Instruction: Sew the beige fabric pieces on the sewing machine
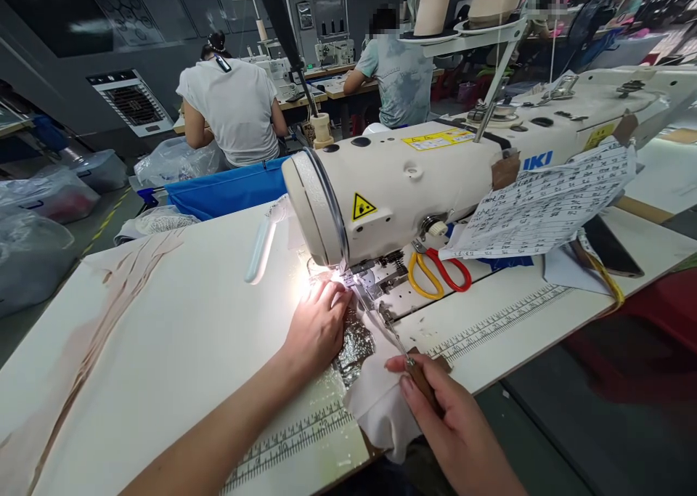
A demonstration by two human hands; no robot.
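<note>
A white sewing machine [381, 198] stands on the white table, its lamp lighting the needle area. Close beside the needle, my left hand [321, 322] lies palm down on the work, its fingertips partly lost in the glare. Pale pink fabric [381, 405] runs from the needle area over the table's front edge. My right hand [441, 409] is closed around the wooden handle of an awl-like tool [419, 380], whose thin metal shaft points up and left toward the presser foot. Shiny plate or film [356, 343] shows between my left hand and the fabric.
Scissors with red and yellow handles [440, 272] lie right of the needle. Handwritten paper [544, 198] leans on the machine. Sheer fabric [103, 336] lies at the table's left. A dark phone [613, 245] rests at the right. Two people sit at machines beyond.
</note>
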